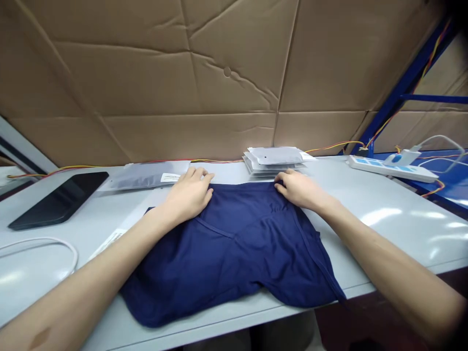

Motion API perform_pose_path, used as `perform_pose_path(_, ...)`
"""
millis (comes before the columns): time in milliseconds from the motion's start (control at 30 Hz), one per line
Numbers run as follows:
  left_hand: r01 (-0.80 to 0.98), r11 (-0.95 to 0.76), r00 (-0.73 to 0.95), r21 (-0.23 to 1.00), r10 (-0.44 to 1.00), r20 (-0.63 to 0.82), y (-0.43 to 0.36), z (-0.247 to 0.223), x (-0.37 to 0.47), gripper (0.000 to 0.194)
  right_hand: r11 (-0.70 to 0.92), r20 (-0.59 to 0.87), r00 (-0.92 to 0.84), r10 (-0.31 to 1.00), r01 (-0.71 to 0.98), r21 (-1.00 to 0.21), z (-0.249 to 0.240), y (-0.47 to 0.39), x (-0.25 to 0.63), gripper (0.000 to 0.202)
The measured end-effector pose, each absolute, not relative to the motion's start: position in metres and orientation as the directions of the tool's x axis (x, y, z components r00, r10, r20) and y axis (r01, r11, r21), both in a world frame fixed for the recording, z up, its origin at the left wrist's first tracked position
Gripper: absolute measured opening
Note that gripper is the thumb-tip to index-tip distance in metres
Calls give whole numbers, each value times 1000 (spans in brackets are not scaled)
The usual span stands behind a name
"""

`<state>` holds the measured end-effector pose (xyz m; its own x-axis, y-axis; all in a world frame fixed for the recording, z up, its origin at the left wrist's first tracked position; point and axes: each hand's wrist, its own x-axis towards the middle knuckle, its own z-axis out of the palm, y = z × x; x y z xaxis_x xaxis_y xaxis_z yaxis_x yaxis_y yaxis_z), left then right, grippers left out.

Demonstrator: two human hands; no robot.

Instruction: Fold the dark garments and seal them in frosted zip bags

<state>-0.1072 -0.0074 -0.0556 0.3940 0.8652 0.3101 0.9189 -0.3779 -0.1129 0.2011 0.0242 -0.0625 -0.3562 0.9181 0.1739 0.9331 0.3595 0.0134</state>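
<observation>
Navy blue shorts lie spread on the pale table, waistband edge at the far side and leg openings toward the near edge. My left hand is closed on the far left corner of the waistband, thumb and fingers at the cloth. At the far right corner, my right hand pinches the fabric between thumb and fingers. Wrinkles run across the middle of the cloth, and small dark lettering shows near the right corner. Part of the left side is hidden beneath my left forearm.
Behind the shorts sit a stack of clear plastic packets and a bagged garment with a white label. A black tablet or phone and a white cable are at left. A power strip lies at right; cardboard stands behind.
</observation>
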Motion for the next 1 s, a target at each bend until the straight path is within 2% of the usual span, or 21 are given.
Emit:
perform_pose_path(167, 897, -434, 385, 89, 863, 326, -3, -56, -118, 27, 343, 305, -305, 902, 936, -79, -58, 25, 203, 25)
perform_pose_path(267, 876, -443, 367, 189, 868, 334, -8, -43, -124, 21, 400, 398, -291, 870, 889, -222, -47, 20, 203, 16)
perform_pose_path(367, 803, -439, 372, 404, 898, 236, -19, -28, -127, 20, 445, 314, -335, 889, 797, -409, -33, 14, 205, 26)
perform_pose_path(433, 750, -397, 407, 529, 908, 105, -26, -20, -127, 25, 422, 186, -382, 905, 764, -487, -28, 11, 206, 39)
perform_pose_path(467, 744, -376, 423, 553, 905, 47, -30, -17, -127, 28, 407, 123, -403, 907, 763, -502, -26, 9, 207, 44)
perform_pose_path(567, 760, -356, 449, 544, 892, -44, -36, -13, -124, 34, 386, -5, -444, 896, 784, -487, -27, 5, 204, 54)
perform_pose_path(633, 771, -361, 452, 525, 890, -52, -38, -13, -122, 36, 393, -21, -449, 893, 801, -451, -30, 4, 201, 55)
perform_pose_path(733, 800, -393, 445, 454, 895, -9, -38, -16, -118, 37, 415, 20, -440, 898, 829, -376, -33, 4, 197, 52)
perform_pose_path(900, 860, -455, 436, 234, 891, 130, -35, -24, -114, 38, 403, 127, -384, 915, 890, -213, -34, 8, 198, 46)
perform_pose_path(1000, 862, -475, 450, 178, 878, 165, -33, -30, -113, 40, 380, 167, -359, 918, 917, -118, -36, 11, 201, 45)
